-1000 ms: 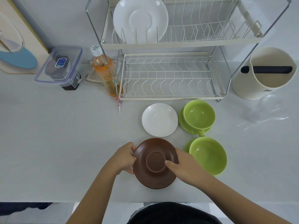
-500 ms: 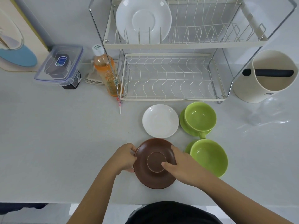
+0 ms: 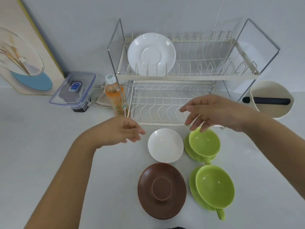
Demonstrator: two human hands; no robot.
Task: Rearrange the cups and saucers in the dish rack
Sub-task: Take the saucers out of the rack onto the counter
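Note:
A two-tier wire dish rack [image 3: 186, 76] stands at the back, with one white saucer [image 3: 151, 54] upright in its top tier. On the counter in front lie a small white saucer [image 3: 165, 145], a brown saucer [image 3: 162, 190] and two green cups on green saucers, one farther [image 3: 204, 142] and one nearer [image 3: 214, 189]. My left hand [image 3: 118, 131] hovers empty, fingers apart, left of the small white saucer. My right hand [image 3: 212, 111] floats open above the farther green cup, in front of the rack's lower tier.
An orange drink bottle [image 3: 115, 96] stands against the rack's left leg. A clear lidded plastic box [image 3: 73, 90] and a folded cloth [image 3: 102, 100] lie to its left. A cream canister with a black bar [image 3: 272, 100] is at the right. A framed picture [image 3: 21, 52] leans on the wall.
Both hands let go of the brown saucer, which now lies on the counter, and rose forward toward the rack. The view tilted up, showing more wall.

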